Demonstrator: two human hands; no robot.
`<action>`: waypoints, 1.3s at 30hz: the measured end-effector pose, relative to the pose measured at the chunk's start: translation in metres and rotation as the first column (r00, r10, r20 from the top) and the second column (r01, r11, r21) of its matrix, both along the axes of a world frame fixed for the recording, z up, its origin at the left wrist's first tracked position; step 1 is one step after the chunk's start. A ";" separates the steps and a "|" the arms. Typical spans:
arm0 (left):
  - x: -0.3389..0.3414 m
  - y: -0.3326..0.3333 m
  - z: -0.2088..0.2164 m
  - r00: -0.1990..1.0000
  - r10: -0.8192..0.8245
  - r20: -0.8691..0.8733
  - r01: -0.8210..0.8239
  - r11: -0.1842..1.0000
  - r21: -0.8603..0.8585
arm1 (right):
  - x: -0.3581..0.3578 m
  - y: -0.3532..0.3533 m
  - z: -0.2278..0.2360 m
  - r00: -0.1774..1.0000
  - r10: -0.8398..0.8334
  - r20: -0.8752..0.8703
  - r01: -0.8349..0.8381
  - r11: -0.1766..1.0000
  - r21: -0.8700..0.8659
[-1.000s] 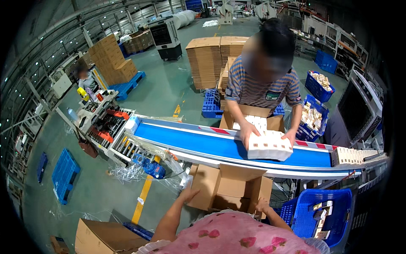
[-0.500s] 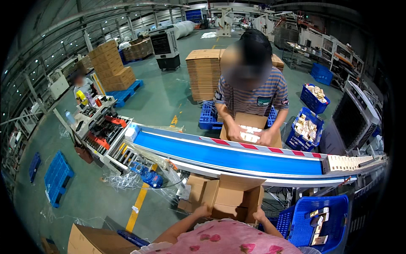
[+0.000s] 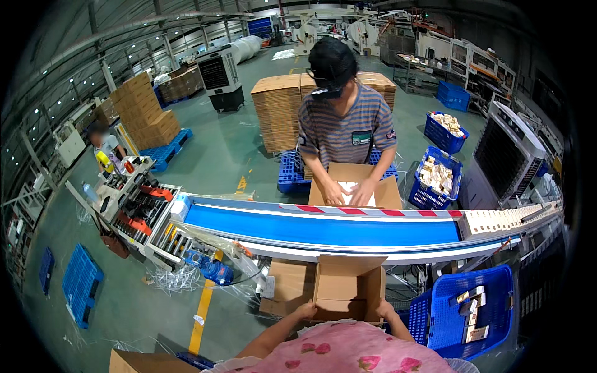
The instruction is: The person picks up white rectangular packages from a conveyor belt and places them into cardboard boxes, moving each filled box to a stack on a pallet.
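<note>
An opened cardboard box [image 3: 340, 288] stands right in front of me, its far flap upright against the conveyor's near side. I see into its bare inside. My left hand [image 3: 306, 310] is closed on the left near edge of this box. On the opposite side, my right hand [image 3: 385, 309] grips the right edge, fingers partly hidden behind the cardboard. A second brown carton [image 3: 288, 281] lies just left of the box, partly under the conveyor. Across the belt, a co-worker's two hands [image 3: 349, 194] are inside another open carton [image 3: 390, 191] holding white packs.
A blue conveyor belt [image 3: 323, 230] runs across, with a row of small cream boxes [image 3: 507, 221] at its right end. A blue crate [image 3: 440, 316] with several small packs stands at my right. Roller equipment [image 3: 163, 244] is at the left; a blue pallet [image 3: 82, 283] lies on the floor.
The box's left flap, upright and slanting before, has swung outward and no longer stands beside the opening. Both hands stay on the box. Across the belt, the co-worker's head has lifted and turned.
</note>
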State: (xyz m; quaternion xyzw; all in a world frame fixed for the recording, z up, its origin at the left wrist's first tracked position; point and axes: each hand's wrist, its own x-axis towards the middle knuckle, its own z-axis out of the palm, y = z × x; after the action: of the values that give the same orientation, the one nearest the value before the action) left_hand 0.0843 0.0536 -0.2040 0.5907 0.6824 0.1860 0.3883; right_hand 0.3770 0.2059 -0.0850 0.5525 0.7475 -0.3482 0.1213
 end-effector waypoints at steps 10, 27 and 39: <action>-0.029 -0.037 -0.007 0.987 0.161 0.008 -0.158 0.977 -0.141 | -0.021 -0.001 0.014 0.909 0.355 -0.220 -0.364 0.931 -0.001; -0.033 -0.051 0.031 0.841 0.541 -0.031 -0.535 0.820 -0.207 | -0.025 -0.001 -0.014 0.920 0.288 -0.268 -0.354 0.903 -0.245; 0.001 -0.032 0.120 0.853 0.508 -0.119 -0.521 0.816 -0.251 | -0.015 -0.004 0.075 0.773 0.397 -0.495 -0.493 0.867 -0.074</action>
State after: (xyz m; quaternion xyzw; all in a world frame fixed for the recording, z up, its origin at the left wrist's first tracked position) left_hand 0.0856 0.0220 -0.0837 0.3289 0.8443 0.1741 0.3856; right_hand 0.3615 0.2014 -0.0101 0.2440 0.8252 -0.5041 0.0732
